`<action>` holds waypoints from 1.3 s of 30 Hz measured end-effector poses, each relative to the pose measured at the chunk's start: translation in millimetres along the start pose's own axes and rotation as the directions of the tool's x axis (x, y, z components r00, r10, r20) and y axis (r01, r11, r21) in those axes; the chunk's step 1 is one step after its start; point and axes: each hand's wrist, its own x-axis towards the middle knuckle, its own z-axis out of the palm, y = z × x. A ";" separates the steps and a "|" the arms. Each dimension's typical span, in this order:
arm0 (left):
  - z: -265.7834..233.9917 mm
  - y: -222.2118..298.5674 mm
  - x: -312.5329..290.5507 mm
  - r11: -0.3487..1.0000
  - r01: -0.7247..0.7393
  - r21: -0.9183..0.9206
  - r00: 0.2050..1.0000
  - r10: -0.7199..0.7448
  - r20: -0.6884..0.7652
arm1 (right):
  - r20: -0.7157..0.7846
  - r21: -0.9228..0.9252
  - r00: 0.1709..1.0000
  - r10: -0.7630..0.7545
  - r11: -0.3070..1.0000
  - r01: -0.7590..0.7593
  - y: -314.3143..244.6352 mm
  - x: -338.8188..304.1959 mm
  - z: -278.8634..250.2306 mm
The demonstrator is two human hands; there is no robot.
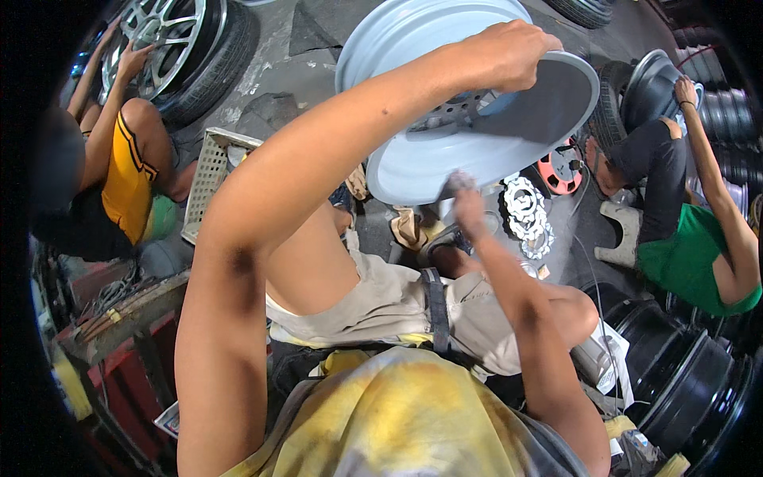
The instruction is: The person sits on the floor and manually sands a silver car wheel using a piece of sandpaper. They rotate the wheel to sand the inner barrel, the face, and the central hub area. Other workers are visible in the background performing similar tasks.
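Note:
A light grey wheel rim (409,171) stands tilted in front of me. My left hand (513,57) reaches across and is closed over its far upper edge. My right hand (469,211), somewhat blurred, is closed on a dark grey pad (455,185). That pad is against or very close to the rim's near lower edge; I cannot tell whether they touch. Behind the held rim lies a second light grey wheel rim (405,36), partly covered by my left forearm. The fingertips of my left hand are hidden behind the edge.
A perforated pale crate (208,179) is at left. Right of the rim are a red cable reel (559,171) and several white ring-shaped parts (524,211). One person handles a tyred wheel (208,87) at left; another holds a grey rim (648,87) at right. Black rims (691,381) lie lower right.

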 end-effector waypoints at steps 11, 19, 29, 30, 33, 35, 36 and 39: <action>-8.4 15.4 -3.2 0.998 -0.019 -0.064 1.000 0.019 0.000 | -0.167 0.891 0.838 0.520 -0.284 0.354 -167.3 122.1 -269.1; -10.3 8.4 -5.7 0.992 0.024 -0.123 0.999 -0.028 -0.032 | -0.171 0.508 0.975 0.141 0.860 -0.035 -120.3 -1.3 -23.0; 14.6 34.7 10.5 0.963 0.040 -0.266 0.991 -0.072 -0.111 | -0.153 0.319 0.963 0.220 0.934 -0.162 -12.2 -13.3 -99.8; 16.1 39.2 13.2 0.957 0.034 -0.289 0.991 -0.071 -0.117 | -0.113 0.419 0.983 0.143 0.904 -0.084 -39.8 -15.8 -107.8; 14.1 56.1 16.7 0.899 0.077 -0.431 0.993 -0.108 -0.049 | -0.078 0.474 0.996 -0.044 0.877 0.076 -92.4 -19.8 -90.5; 9.8 57.1 18.3 0.894 0.038 -0.447 0.995 -0.075 -0.065 | -0.090 0.363 0.984 -0.152 0.915 0.174 -123.3 -23.7 -84.4; 9.3 51.1 20.9 0.912 -0.030 -0.409 0.994 -0.017 -0.110 | -0.079 0.274 0.968 -0.236 0.929 0.249 -130.3 -27.4 -80.5; -1.8 -8.6 22.5 0.965 -0.137 -0.222 0.938 0.055 -0.342 | -0.037 0.271 0.999 -0.006 0.962 0.016 -157.6 -25.3 -62.5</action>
